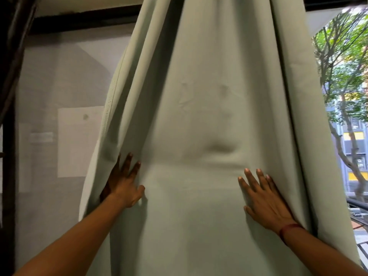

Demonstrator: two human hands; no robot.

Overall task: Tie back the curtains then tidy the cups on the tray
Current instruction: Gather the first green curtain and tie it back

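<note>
A pale grey-green curtain (pixel 199 96) hangs in front of me, gathered narrow at the top and wider below, filling the middle of the view. My left hand (pixel 124 183) lies flat on its left folds with fingers spread and straight. On the right part of the cloth, my right hand (pixel 262 198) presses with straight spread fingers; a red band circles that wrist. A shallow crease crosses the fabric between the two hands. No tie-back, cups or tray are in view.
A sheer white panel (pixel 59 116) covers the window to the left, beside a dark frame (pixel 8 136). On the right, open glass shows trees and a building (pixel 350 116). A dark rail (pixel 358 208) runs at the lower right.
</note>
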